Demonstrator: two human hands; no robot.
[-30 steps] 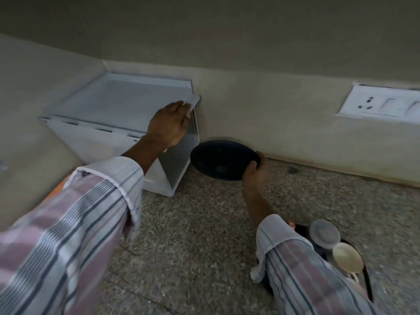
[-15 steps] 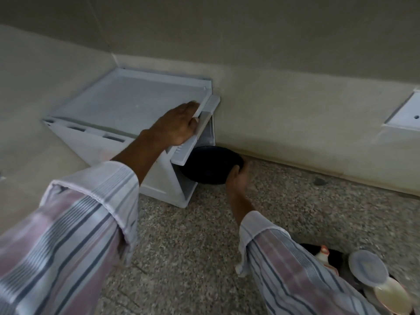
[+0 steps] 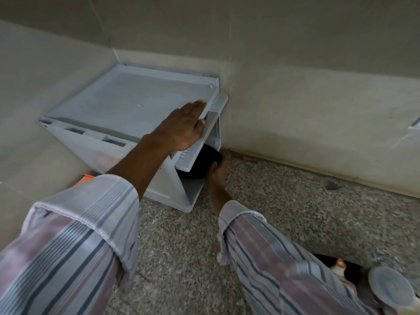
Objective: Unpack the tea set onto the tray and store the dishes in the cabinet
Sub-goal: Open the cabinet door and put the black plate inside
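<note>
A small white plastic cabinet (image 3: 127,103) stands in the corner on the speckled floor. My left hand (image 3: 184,126) grips the raised flap door (image 3: 200,142) at the cabinet's right side and holds it up. A black plate (image 3: 202,162) is partly inside the opening under the flap, and my right hand (image 3: 217,173) holds its near edge. At the bottom right a dark tray (image 3: 354,269) carries a clear lidded container (image 3: 391,289) and a small bottle with an orange cap (image 3: 339,266); my right sleeve hides much of it.
Beige walls meet right behind the cabinet. An orange object (image 3: 85,178) peeks out at the cabinet's lower left. A white wall fitting (image 3: 414,123) shows at the right edge. Speckled floor stretches between the cabinet and the tray.
My right hand has pushed the black plate leftward from the open floor into the cabinet's opening. My left hand has kept the flap lifted. The view has shifted left and down.
</note>
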